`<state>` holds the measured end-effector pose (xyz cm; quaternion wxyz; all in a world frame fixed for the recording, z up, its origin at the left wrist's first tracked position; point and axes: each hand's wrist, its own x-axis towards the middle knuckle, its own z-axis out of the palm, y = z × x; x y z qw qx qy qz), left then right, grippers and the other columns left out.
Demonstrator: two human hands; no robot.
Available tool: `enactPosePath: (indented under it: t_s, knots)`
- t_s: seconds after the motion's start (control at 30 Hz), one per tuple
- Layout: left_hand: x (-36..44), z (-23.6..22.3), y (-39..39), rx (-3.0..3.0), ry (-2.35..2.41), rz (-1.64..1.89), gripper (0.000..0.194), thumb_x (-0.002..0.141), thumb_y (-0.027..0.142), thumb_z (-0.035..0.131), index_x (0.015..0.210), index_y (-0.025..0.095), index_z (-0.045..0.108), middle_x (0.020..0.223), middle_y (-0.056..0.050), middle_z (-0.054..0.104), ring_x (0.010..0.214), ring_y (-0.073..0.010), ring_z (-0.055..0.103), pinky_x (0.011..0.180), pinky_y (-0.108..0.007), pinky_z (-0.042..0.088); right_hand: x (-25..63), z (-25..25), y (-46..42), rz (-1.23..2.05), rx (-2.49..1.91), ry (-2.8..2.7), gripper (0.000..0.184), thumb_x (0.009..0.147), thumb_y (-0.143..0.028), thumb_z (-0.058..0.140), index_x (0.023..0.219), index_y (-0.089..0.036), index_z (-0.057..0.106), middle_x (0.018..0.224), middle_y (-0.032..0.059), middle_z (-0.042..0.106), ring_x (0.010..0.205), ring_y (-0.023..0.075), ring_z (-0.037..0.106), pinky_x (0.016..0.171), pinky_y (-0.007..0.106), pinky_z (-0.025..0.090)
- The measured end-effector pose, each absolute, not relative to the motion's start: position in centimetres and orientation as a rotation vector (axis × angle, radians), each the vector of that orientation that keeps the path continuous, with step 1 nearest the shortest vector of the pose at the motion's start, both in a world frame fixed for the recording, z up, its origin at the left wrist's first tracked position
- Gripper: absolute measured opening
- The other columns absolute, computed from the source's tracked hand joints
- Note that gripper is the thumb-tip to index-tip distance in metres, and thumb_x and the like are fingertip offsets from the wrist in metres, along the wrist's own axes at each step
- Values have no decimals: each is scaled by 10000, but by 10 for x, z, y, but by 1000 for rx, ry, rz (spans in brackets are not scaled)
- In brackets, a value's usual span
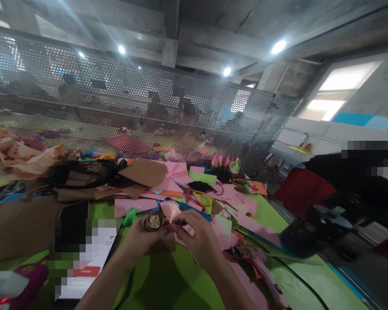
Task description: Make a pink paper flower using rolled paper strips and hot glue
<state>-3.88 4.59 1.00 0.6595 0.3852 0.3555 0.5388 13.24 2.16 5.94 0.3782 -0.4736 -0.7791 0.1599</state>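
My left hand (144, 234) is closed around a small brown paper cone (148, 218), with pale crumpled stuffing (154, 221) showing at its open end. Beside it, my right hand (195, 232) pinches a pale pink piece (173, 212), likely paper, close to the left fingertips. Fine detail between the fingers is too small to make out. A bright green crumpled piece (131, 216) lies just beyond my left hand. Past my right hand are a blue stick-like object (194, 212) and yellow-handled scissors (203, 199).
Pink paper sheets (173, 174) and brown paper (17, 228) cover much of the green table (168, 286). A pink glue gun (265, 271) with a black cord lies right. A phone (98, 258) lies left. Decorated cones (234, 165) stand by the perforated metal screen (132, 103).
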Motion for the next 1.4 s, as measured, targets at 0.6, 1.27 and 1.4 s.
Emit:
enactPosePath:
  t_s: [0.6, 1.27, 1.4]
  knots:
    - [-40, 25, 43, 998, 877, 1256, 417, 559, 241, 840, 955, 155, 747, 798, -34, 773, 759, -192, 692, 725, -262, 536, 138, 44, 31, 689, -1254, -1744, 83, 796, -183, 697, 872, -196, 667, 805, 22, 656, 765, 191, 604, 680, 297, 446]
    - [-24, 16, 40, 712, 925, 1298, 433, 400, 386, 926, 689, 130, 731, 574, -2, 690, 511, -119, 593, 531, -211, 466, 126, 36, 30, 751, -1161, -1396, 358, 661, -347, 817, 987, -232, 728, 955, 32, 594, 778, 163, 550, 696, 267, 449]
    - [-27, 23, 40, 748, 1037, 1398, 312, 462, 328, 895, 629, 142, 708, 452, 51, 596, 437, -99, 530, 456, -188, 409, 125, 43, 25, 776, -1198, -1316, 219, 727, -362, 757, 796, -189, 642, 698, -6, 587, 604, 139, 529, 569, 247, 432]
